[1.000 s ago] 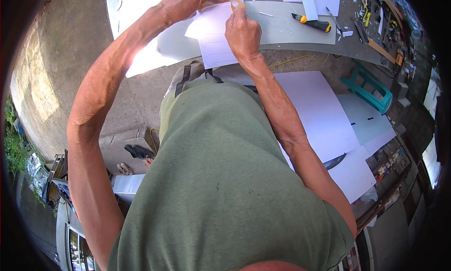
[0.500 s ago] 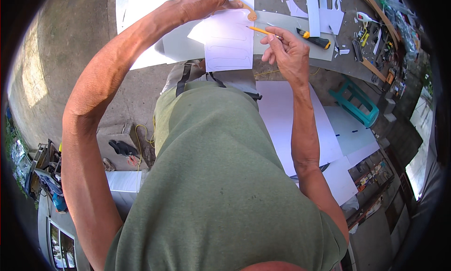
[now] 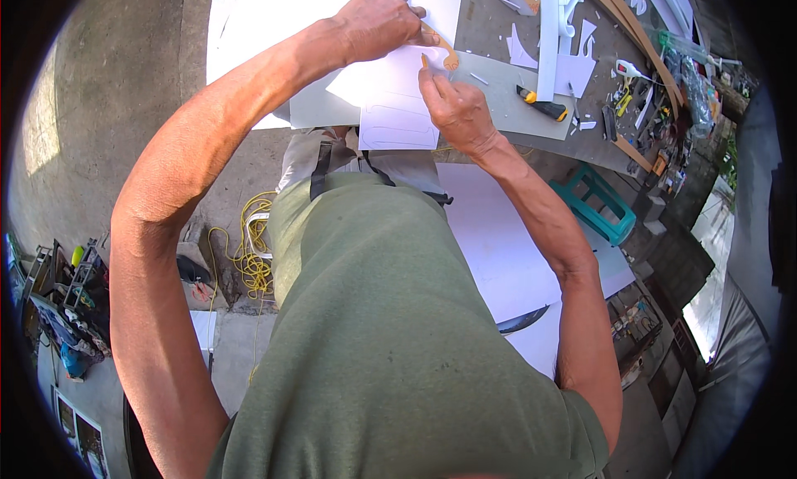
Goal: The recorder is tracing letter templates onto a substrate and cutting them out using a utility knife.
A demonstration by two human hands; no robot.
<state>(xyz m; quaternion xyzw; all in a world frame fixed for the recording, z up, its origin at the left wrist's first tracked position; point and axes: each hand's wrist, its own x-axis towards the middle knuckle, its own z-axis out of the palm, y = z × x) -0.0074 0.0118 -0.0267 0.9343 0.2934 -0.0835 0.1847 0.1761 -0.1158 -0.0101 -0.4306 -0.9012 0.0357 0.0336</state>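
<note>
My left hand (image 3: 383,24) holds a curved tan wooden template (image 3: 451,60) down on a white sheet (image 3: 387,93), its fingers bent over the upper part. The template's rounded lower end shows past the fingertips. Pinched in my right hand (image 3: 459,112) is a yellow pencil (image 3: 425,61), close beside the template's inner curve. My fingers hide most of the pencil, and I cannot tell whether its tip touches the sheet. Curved pencil outlines run across the sheet below the template.
Right of the sheet lies a yellow-and-black utility knife (image 3: 541,103) on a grey board (image 3: 506,85). White cut-offs (image 3: 574,70), a glue gun (image 3: 633,69) and wooden strips (image 3: 635,39) clutter the table's right side. A green stool (image 3: 596,205) stands below the table edge; yellow cord (image 3: 256,259) lies on the floor.
My right hand has moved left and up with the pencil, from beside the sheet to the template's curve. The left hand still holds the template. The whole view has shifted slightly.
</note>
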